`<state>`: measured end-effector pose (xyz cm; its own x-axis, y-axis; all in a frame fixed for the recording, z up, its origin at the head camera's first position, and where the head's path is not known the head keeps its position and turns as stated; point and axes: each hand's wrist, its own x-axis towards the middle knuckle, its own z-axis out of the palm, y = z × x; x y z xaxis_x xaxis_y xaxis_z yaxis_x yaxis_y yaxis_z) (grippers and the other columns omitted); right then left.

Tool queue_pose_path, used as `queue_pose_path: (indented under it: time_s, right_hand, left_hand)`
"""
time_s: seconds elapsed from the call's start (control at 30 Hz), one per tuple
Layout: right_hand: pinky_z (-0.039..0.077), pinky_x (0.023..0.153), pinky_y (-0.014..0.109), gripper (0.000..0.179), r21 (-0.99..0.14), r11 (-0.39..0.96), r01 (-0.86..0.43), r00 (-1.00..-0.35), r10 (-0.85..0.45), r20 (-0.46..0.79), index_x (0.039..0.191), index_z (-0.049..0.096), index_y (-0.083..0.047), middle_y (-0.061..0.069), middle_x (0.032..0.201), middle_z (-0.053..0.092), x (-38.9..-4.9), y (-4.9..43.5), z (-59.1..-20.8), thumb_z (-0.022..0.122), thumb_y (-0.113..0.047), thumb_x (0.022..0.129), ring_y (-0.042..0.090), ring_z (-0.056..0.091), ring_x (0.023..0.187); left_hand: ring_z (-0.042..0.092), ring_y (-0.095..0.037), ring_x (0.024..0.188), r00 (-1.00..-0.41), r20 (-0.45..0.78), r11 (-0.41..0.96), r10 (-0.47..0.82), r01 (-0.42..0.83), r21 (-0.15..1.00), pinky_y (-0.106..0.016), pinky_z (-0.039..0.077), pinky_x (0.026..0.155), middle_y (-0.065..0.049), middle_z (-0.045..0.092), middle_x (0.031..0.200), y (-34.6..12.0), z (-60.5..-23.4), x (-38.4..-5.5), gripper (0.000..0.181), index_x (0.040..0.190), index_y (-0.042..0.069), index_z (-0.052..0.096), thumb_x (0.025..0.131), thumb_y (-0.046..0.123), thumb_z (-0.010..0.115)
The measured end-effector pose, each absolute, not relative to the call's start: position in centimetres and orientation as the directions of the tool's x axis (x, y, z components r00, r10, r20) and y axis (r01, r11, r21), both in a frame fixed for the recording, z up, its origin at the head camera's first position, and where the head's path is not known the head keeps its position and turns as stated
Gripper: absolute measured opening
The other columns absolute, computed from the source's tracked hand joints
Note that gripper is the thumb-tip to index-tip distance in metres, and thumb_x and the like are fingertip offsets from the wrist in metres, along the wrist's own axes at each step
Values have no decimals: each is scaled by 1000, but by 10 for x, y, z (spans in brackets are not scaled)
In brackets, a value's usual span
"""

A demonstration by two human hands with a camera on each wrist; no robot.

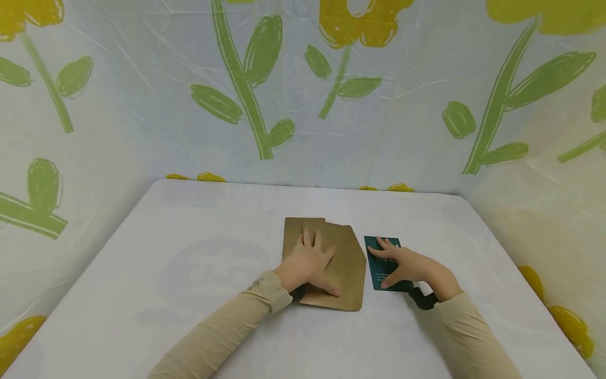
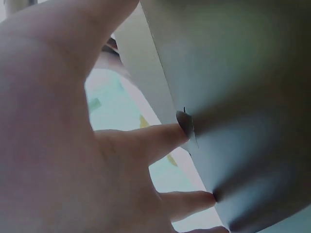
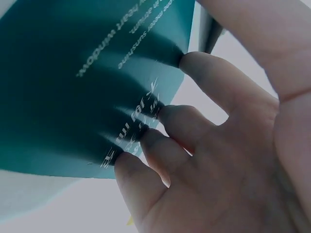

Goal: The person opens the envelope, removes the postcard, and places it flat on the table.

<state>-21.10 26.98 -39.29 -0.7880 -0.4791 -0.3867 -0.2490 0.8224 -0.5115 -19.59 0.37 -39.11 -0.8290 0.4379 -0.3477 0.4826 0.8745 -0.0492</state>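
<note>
My left hand lies spread on a brown paper envelope, fingers apart and thumb toward the near edge. The envelope has angled corners on its right side, and a brown layer sticks out at its far left. In the left wrist view, the fingertips touch the brown surface. To the right, my right hand rests its fingertips on a dark green card printed with white lettering. The right wrist view shows those fingertips against the card's printed face, spaced apart.
The envelope and card lie on a white table with faint grey prints. A floral cloth wall rises behind the far edge and along both sides. Dark wrist straps show below the hands.
</note>
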Motion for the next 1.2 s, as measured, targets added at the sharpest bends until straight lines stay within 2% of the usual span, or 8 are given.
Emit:
queue_pose_path:
  time_s: [0.37,0.57,0.7,0.83,0.97,1.2]
  right_hand:
    - [20,106,72,94,-547,803,-238,-803,-479,-353,153,39,-10,23,163,8,-213,311,-394,86,-31,75,55,7,143]
    - [21,105,72,94,-554,803,-219,-818,-461,-345,152,39,-7,25,162,8,-213,328,-395,87,-29,74,58,7,142]
    - [24,104,72,91,-535,818,-211,-832,-438,-341,152,40,-7,26,161,10,-207,330,-393,86,-28,76,58,10,141]
    - [27,103,72,82,-516,821,-245,-841,-445,-307,151,41,-5,32,158,15,-191,326,-389,79,-31,84,60,16,139]
    - [26,103,73,77,-512,822,-249,-848,-440,-295,151,37,-1,38,155,15,-171,319,-385,71,-35,91,61,17,138]
    - [23,103,74,80,-451,877,-164,-865,-348,-361,149,38,6,41,154,11,-163,316,-387,69,-42,92,62,10,138]
  left_hand:
    - [11,-45,148,-830,-370,853,417,498,-154,-49,16,119,-25,11,162,37,-400,-202,118,161,30,16,68,94,48]
    - [11,-44,148,-838,-345,851,424,499,-165,-50,14,119,-22,11,163,50,-405,-203,116,160,33,14,68,96,43]
    - [11,-43,149,-837,-305,852,454,508,-128,-50,14,119,-22,11,163,52,-406,-198,100,160,32,17,80,88,39]
    - [14,-43,148,-821,-290,836,493,538,-103,-49,17,119,-22,16,162,45,-404,-183,78,159,30,22,95,71,37]
    - [15,-41,148,-801,-308,814,514,568,-119,-47,20,118,-20,18,162,40,-398,-164,70,158,32,26,98,63,42]
    - [16,-36,149,-801,-333,812,497,565,-149,-44,17,119,-16,17,163,56,-404,-157,65,157,38,25,99,62,41]
